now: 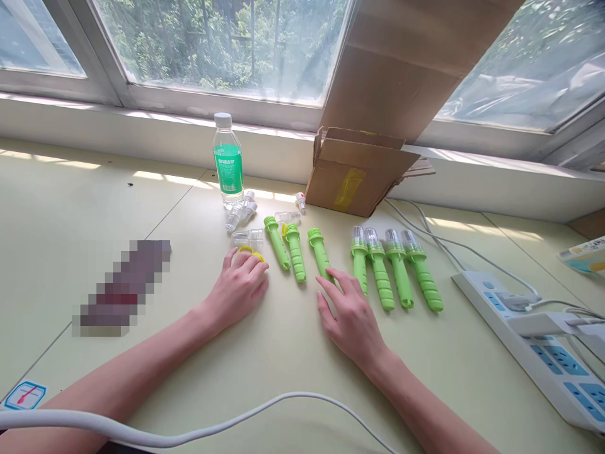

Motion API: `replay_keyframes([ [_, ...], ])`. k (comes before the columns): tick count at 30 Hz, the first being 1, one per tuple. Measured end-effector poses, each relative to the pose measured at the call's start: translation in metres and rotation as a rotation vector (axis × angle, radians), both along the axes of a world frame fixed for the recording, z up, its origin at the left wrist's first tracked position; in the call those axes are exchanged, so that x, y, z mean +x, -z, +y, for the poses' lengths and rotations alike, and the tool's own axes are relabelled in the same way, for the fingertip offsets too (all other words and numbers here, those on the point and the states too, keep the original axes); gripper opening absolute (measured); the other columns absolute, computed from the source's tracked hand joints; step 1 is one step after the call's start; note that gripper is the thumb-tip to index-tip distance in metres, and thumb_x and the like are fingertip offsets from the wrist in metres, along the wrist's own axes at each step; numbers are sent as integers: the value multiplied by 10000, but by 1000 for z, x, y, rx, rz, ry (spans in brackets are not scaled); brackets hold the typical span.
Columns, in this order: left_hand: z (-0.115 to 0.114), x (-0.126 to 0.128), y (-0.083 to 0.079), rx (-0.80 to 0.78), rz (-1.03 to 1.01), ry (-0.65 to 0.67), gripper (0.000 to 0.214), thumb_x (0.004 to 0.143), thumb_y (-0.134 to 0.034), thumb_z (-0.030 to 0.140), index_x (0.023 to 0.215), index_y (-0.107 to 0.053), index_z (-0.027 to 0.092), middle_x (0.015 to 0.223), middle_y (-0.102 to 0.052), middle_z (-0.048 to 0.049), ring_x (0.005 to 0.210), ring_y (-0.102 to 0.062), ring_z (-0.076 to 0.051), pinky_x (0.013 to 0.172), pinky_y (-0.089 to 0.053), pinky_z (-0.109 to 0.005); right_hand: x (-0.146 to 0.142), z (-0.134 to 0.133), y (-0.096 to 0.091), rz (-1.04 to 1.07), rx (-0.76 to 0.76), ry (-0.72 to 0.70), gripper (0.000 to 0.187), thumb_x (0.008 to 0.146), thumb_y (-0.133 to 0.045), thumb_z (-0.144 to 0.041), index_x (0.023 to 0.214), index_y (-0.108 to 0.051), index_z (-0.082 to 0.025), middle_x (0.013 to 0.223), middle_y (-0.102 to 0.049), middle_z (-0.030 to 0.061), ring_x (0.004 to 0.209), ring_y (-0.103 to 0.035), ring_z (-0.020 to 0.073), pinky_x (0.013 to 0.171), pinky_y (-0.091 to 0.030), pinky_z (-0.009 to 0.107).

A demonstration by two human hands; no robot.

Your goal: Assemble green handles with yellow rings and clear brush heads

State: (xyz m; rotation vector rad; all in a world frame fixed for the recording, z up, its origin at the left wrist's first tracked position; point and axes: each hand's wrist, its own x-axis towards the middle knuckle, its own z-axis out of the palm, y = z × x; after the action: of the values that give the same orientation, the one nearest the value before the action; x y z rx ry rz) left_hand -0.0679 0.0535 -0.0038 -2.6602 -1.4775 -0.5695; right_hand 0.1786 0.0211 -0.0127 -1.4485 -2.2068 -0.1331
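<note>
My left hand (240,287) rests palm down on the table, its fingers slightly bent and loosely apart. Its fingertips reach two yellow rings (250,252), partly covering them. Just beyond them lie clear ribbed plastic caps (248,238). My right hand (350,312) has its fingers apart; the index fingertip touches the lower end of a bare green handle (318,247) with a threaded top. To its left lie two more green handles, one (276,243) beside the other (296,253). Right of my right hand, several green handles with clear caps (384,268) lie in a row.
A bottle with a green label (228,167) stands behind the caps. A cardboard box (359,173) sits against the window ledge. A white power strip (529,340) with cables lies at right, and a white cable (293,396) crosses the front. A blurred dark patch (127,284) is at left.
</note>
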Motion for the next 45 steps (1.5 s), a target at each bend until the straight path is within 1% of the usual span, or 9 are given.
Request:
replay_keyframes([
  [8,3,-1,4,-17,-123,-22,347,902,-425,187,1247,-438,144,946,-684,-72,1052,-586,-226,1091,-270,-506,0,0,-2,-15,28,-16,294,893,-484,-189,1133,-632,-107,1142,-571,157,1085,-510,283,906,-474,431],
  [13,5,-3,7,-24,-183,-52,206,913,-415,180,1082,-532,173,937,-692,-58,971,-626,-190,1097,-273,-479,0,0,-2,-26,51,-22,275,885,-492,-177,1105,-644,-109,1096,-585,149,1048,-524,281,883,-476,430],
  [18,5,-2,6,0,-166,-42,194,903,-436,164,1019,-589,191,922,-693,-48,956,-617,-202,1067,-309,-488,-1,0,-4,-18,73,-29,262,883,-493,-170,1086,-649,-114,1041,-591,138,996,-535,270,847,-479,421],
  [23,5,-2,3,25,-161,-81,171,888,-486,208,962,-640,198,912,-664,-63,914,-582,-231,887,-450,-427,-1,-1,-6,-18,72,-26,248,884,-489,-173,1066,-650,-124,994,-585,127,954,-538,259,813,-473,406],
  [26,5,-2,1,50,-170,-106,181,875,-510,232,968,-663,204,984,-633,-96,961,-560,-258,836,-469,-419,-1,-1,-6,-14,68,-22,242,887,-480,-176,1060,-646,-139,965,-581,117,924,-541,252,785,-467,390],
  [30,6,-3,4,58,-168,-97,196,868,-517,220,1008,-653,226,1099,-625,-100,1065,-548,-275,895,-450,-451,-1,-1,-5,-15,31,-15,234,896,-473,-192,1053,-640,-144,888,-565,93,828,-537,220,743,-451,357],
  [35,8,-4,6,34,-171,-83,198,874,-504,196,1033,-619,221,1095,-666,-68,1066,-593,-239,1034,-358,-498,-3,-3,-5,-31,-26,0,193,901,-495,-257,1001,-625,-154,846,-541,74,793,-517,208,730,-424,335],
  [41,7,-3,6,54,-191,-72,162,877,-497,173,991,-607,209,1079,-676,-61,1027,-627,-206,1060,-339,-492,-4,-3,-6,-19,-6,25,142,897,-511,-295,872,-562,-164,807,-537,56,757,-512,200,696,-413,314],
  [45,7,-3,6,98,-227,-50,158,886,-480,162,976,-598,217,1057,-681,-50,1009,-636,-186,1062,-350,-475,-4,-5,-3,-24,-13,53,154,903,-503,-316,884,-546,-169,802,-569,48,691,-531,179,615,-402,288],
])
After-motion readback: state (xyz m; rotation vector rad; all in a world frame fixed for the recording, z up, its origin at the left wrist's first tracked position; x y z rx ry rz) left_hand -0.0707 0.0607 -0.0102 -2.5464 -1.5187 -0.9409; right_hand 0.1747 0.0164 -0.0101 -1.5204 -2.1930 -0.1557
